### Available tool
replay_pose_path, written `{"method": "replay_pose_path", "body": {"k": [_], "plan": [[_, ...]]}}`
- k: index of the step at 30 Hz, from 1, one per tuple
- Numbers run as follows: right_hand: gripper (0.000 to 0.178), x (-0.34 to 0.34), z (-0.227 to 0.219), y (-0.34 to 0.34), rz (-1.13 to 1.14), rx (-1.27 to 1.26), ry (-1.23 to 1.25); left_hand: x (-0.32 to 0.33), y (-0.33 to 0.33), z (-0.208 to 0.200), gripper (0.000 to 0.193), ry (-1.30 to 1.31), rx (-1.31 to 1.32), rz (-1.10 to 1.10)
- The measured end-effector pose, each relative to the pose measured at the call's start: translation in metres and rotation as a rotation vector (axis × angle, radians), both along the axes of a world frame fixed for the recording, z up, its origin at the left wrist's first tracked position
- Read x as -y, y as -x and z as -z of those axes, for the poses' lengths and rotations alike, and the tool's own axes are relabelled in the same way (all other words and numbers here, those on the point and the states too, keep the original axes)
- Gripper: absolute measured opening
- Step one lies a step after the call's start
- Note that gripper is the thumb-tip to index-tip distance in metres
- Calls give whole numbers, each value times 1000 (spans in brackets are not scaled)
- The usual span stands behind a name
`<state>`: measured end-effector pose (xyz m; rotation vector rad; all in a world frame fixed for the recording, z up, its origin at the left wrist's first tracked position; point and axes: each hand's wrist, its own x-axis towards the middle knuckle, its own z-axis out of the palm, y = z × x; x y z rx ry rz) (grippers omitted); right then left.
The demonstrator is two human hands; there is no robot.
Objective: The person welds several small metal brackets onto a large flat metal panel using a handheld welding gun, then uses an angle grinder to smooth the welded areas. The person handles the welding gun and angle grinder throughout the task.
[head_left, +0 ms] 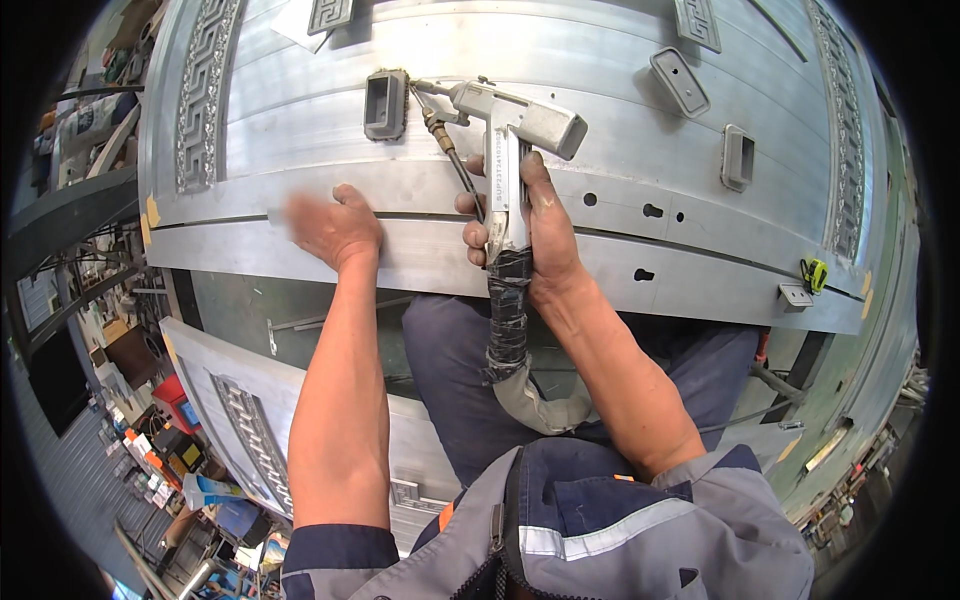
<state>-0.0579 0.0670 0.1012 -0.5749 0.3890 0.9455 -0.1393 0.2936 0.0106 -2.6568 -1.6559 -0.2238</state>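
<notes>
I am watching the right grip [552,232] closing firmly around the handle of a handheld welding torch [500,165], thumb on one side and fingertips on the other, while the torch is pointing leftward across a wide metal panel [620,128]. Its nozzle is sitting right by the far right corner of a rectangular box bracket [385,106], so close that I am not able to tell whether they are touching. The left grip [347,228] is hovering or resting along the panel's near edge, half curled with its fingertips blurring, and I cannot tell whether it is holding anything. I am judging the step in hand to be lining up or running a joint at the bracket's base; as I am reading it, the next move is calling for a steady wrist and a check that the bracket is sitting square. A second box bracket [738,158] is standing farther right, an oblong plate [680,83] is lying beyond it, and a yellow-green tape measure [815,275] is resting at the near right. As for writing, I am seeing a dark string of characters running lengthwise along the torch's handle, but I am making out no brand emblem on it.
</notes>
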Motion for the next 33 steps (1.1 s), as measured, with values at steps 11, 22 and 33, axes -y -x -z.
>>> {"method": "replay_pose_path", "body": {"k": [11, 22, 33], "plan": [[60, -2, 1, 5, 9, 10, -8, -3, 3, 7, 67, -51, 59, 54], [58, -2, -1, 12, 2, 10, 2, -3, 2, 5, 67, -43, 59, 47], [65, 3, 2, 20, -40, 24, 17, -6, 1, 7, 67, -45, 63, 44]]}}
